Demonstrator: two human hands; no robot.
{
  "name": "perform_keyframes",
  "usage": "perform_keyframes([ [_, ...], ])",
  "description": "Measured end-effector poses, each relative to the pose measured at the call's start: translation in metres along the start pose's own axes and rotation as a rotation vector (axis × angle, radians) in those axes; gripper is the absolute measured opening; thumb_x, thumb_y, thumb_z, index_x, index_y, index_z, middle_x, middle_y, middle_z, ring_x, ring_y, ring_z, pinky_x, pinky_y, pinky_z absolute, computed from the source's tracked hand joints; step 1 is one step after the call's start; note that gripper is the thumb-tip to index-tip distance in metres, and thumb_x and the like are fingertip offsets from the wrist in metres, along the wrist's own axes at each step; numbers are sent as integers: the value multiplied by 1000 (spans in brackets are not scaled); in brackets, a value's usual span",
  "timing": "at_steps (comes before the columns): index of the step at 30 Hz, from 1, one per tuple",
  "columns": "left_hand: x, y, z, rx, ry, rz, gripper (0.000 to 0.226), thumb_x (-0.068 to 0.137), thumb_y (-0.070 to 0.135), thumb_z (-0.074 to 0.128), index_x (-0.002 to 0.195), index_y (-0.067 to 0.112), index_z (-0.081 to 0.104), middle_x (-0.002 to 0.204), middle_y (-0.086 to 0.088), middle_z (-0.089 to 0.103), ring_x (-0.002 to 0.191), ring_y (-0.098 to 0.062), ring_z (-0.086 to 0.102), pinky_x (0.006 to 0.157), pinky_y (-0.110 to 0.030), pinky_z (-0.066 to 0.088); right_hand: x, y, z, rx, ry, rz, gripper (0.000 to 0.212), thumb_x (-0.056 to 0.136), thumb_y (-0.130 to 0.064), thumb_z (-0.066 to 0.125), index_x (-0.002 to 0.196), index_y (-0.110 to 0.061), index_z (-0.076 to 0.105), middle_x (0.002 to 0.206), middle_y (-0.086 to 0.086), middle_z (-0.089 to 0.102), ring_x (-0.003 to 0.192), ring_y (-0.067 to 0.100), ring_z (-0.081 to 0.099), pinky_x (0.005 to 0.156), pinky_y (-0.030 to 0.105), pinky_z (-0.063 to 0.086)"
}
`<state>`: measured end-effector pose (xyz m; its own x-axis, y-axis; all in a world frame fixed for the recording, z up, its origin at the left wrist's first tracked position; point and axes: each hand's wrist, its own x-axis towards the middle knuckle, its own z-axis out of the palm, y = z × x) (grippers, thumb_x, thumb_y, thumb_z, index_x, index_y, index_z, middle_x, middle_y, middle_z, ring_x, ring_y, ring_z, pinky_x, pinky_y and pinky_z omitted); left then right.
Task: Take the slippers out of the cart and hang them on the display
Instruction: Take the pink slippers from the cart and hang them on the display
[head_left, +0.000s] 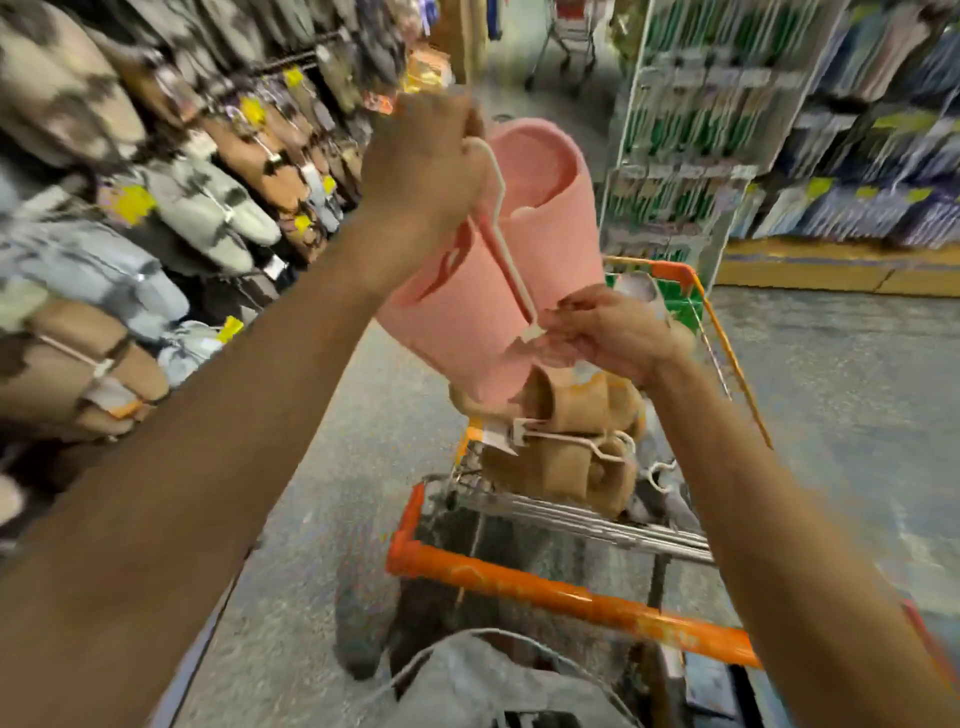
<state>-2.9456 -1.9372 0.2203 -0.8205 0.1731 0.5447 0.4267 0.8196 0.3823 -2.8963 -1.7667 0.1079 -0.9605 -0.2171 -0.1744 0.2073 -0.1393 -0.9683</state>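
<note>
While pink slippers (524, 249) hang clear above cart (566, 587), left hand (426, 166) fingers clench white hanger (501, 228) hook, likely aiming for display (171, 208); right hand (608, 332) fingers pinch hanger's lower clip, steadying pair. Tan slippers (566, 447) remain at cart's near edge.

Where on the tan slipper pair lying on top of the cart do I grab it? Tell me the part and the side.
Grip the white hanger lying across the tan slipper pair, near its hook end on the right. Come from above: it lies exposed on top, and the cart walls likely block the sides.
</note>
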Motion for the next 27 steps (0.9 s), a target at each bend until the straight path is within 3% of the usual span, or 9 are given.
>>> perform_keyframes([
  [6, -31, -97, -123, 109, 219, -127, 25, 75, 17, 53, 95, 16, 68, 99, -10, 69, 99, -30, 61, 81, -39, 46, 42, -1, 155, 117, -259, -39, 22, 89, 11, 42, 72, 1, 53, 55, 7, 69, 53, 14, 69, 51, 19, 55],
  [12, -98, -182, -237, 343, 335, -347, 18, 81, 30, 56, 93, 22, 68, 98, -6, 69, 98, -30, 59, 74, -36, 44, 52, 13, 306, 139, -512, -34, 17, 88, 10, 46, 81, 4, 59, 64, 9, 71, 57, 15, 70, 58, 22, 58],
  [17, -163, -232, -313, 445, 390, -464, 13, 82, 27, 59, 86, 18, 67, 93, -3, 68, 94, -23, 59, 70, -30, 39, 38, 43, 411, 170, -671, -6, 16, 89, 9, 47, 81, 6, 61, 66, 10, 71, 59, 17, 70, 60, 25, 58],
  [19, -191, -247, -336, 493, 395, -506, 12, 82, 25, 60, 85, 16, 68, 91, -4, 68, 94, -22, 57, 69, -28, 32, 33, 58, 448, 165, -734, 19, 25, 88, 8, 49, 73, 0, 67, 64, 10, 71, 60, 19, 71, 60, 32, 57],
  [23, -242, -282, -377, 517, 401, -650, 26, 80, 33, 62, 80, 7, 63, 80, -11, 66, 82, -30, 60, 62, -34, 40, 30, 83, 520, 204, -813, 149, 51, 87, 16, 46, 45, -4, 65, 49, 10, 64, 46, 21, 67, 50, 27, 57],
  [27, -292, -312, -409, 661, 475, -865, 31, 81, 46, 63, 89, 16, 68, 92, -7, 70, 90, -30, 62, 68, -33, 45, 30, 102, 591, 192, -941, 224, 33, 89, 13, 44, 61, 0, 55, 48, 3, 63, 47, 19, 67, 51, 25, 57],
])
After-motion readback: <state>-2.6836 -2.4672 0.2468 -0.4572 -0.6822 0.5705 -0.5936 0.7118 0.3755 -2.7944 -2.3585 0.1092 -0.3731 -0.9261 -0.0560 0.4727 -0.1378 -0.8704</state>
